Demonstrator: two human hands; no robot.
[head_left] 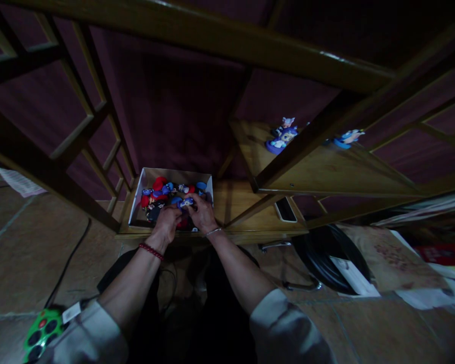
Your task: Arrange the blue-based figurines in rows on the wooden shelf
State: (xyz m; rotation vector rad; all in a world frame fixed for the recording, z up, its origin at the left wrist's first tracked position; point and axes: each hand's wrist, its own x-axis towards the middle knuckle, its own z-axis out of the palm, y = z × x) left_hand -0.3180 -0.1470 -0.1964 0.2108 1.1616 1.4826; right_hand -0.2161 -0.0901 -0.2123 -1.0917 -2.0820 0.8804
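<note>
One wooden shelf unit point(227, 35), biggest thing here, rises in front of my hands and spreads to both sides of them; two boards counted, a lower board point(242, 202) running off beyond my right hand and an upper board point(307, 174) higher up on that same side. One black rounded object point(329, 258) on the floor, well off to the right of my right hand. One open box point(176, 177) on the lower board, directly under both hands; red, blue and black pieces heaped in it, overlapping too much for a sure count. Two hands, mine, close together over the box. Right hand point(201, 210): barely parted, thumb and fingers pinching one small blue-and-white figurine point(187, 202). Left hand point(168, 222): fingers curled inward, tips right by the figurine's lower end; whether they grip it too, I cannot tell. One green object point(43, 331) with dark round spots, on the floor, well to the left of and nearer me than my left hand. One dark flat rectangle point(285, 210) with a pale edge, on the lower board, right of my right hand. Two bracelets: red beads point(151, 251) on my left wrist, a thin pale band point(214, 231) on my right. Three small figures point(284, 139) made out on the upper board, up and right of my hands, one partly behind another.
</note>
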